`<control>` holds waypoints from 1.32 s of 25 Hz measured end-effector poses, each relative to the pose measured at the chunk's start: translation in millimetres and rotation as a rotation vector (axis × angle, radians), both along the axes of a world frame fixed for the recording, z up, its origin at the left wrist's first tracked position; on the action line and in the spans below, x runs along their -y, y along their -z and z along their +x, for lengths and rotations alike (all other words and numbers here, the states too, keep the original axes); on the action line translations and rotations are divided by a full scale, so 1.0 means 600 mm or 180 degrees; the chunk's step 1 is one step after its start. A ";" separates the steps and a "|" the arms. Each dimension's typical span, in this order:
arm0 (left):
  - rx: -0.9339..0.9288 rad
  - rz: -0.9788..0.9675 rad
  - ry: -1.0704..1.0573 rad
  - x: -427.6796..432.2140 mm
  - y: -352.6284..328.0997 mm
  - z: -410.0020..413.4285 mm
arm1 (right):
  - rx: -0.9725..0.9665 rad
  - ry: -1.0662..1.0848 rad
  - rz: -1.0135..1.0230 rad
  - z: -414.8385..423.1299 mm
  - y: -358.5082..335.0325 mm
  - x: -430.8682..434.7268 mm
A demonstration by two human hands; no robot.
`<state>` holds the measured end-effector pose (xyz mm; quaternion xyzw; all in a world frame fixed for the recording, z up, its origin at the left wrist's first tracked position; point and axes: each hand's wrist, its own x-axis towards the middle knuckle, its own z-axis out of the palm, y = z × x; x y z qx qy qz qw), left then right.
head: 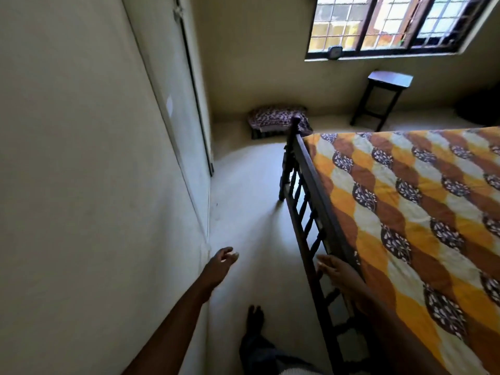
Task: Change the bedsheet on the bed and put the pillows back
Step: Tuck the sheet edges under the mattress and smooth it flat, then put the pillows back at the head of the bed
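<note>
An orange, brown and cream patterned bedsheet lies spread over the bed on the right, behind the dark wooden bed rail. A dark patterned pillow sits on something low on the floor by the far wall, past the bed's corner post. My left hand hangs in the air over the floor near the left wall, fingers relaxed and holding nothing. With its fingers straight, my right hand rests on the top of the bed rail.
A narrow strip of pale floor runs between the left wall with a closed door and the bed. A dark wooden stool stands under the barred window. My bare foot is on the floor below.
</note>
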<state>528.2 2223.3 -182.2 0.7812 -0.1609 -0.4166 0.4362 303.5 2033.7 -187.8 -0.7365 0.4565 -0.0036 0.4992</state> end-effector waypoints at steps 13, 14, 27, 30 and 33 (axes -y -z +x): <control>-0.0121 0.0281 0.0088 0.351 0.041 0.441 | -0.0512 -0.0611 0.0073 0.534 -0.002 0.365; -0.0093 0.0272 0.0040 0.384 0.049 0.483 | -0.0481 -0.0661 0.0050 0.583 0.006 0.397; -0.0480 0.0757 0.0569 0.856 0.052 0.957 | -0.0740 -0.0514 0.0083 0.984 -0.013 0.846; -0.0391 0.0744 0.0611 0.974 0.065 1.050 | -0.0480 0.0033 0.0243 1.010 0.008 0.968; -0.0442 0.0761 0.0662 1.104 0.074 1.128 | -0.0250 0.0677 0.0931 1.053 0.035 1.087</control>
